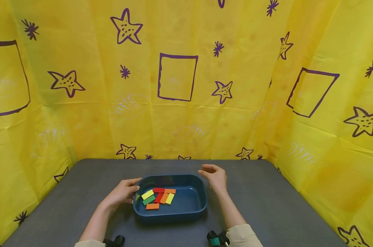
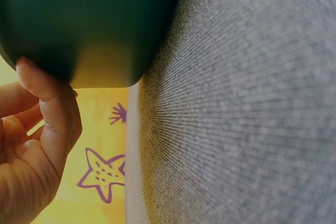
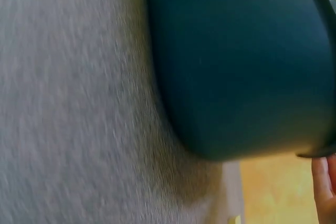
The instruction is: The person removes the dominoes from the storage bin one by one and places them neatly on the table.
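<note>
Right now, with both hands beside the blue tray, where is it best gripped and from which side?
Probably by the rim of its two short ends, one hand from each side. The blue tray sits flat on the grey table and holds loose coloured blocks, so a level two-handed lift suits it. The left hand already touches the left wall; the right hand hovers near the right rim.
</note>
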Demonstrator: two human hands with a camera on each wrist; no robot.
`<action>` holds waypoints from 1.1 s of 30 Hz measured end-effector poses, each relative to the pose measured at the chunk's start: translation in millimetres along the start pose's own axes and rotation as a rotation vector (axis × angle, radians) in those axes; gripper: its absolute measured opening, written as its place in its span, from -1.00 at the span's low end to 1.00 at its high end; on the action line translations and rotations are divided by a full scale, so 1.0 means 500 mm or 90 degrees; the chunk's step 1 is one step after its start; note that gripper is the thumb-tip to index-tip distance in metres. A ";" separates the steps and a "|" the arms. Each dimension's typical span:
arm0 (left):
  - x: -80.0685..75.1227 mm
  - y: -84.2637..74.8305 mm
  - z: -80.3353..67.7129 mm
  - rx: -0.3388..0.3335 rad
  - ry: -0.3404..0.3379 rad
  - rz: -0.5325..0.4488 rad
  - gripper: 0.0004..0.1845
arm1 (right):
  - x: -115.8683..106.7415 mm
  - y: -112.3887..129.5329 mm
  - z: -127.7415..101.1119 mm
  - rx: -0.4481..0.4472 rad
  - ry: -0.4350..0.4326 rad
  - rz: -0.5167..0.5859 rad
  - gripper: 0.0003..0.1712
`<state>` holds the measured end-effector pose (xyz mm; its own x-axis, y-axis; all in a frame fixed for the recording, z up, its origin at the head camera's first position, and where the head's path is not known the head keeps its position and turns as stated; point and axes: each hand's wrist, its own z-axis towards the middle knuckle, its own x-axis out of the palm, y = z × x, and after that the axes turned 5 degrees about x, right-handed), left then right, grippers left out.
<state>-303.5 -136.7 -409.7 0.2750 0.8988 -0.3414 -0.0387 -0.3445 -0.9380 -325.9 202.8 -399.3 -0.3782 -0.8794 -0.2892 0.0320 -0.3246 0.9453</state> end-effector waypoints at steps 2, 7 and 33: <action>0.000 0.000 0.000 -0.002 0.000 -0.001 -0.42 | 0.010 0.003 -0.004 -0.006 0.024 0.009 -0.60; 0.000 -0.001 0.002 0.004 0.000 0.002 -0.42 | 0.033 0.009 -0.016 -0.026 0.083 0.025 -0.61; 0.005 -0.001 -0.001 0.001 -0.011 0.003 -0.43 | 0.119 0.017 -0.029 -0.019 0.264 -0.047 -0.71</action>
<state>-302.2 -134.4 -410.0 0.2581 0.9019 -0.3463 -0.0413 -0.3479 -0.9366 -334.5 142.6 -410.5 0.0237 -0.9171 -0.3979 0.0486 -0.3965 0.9168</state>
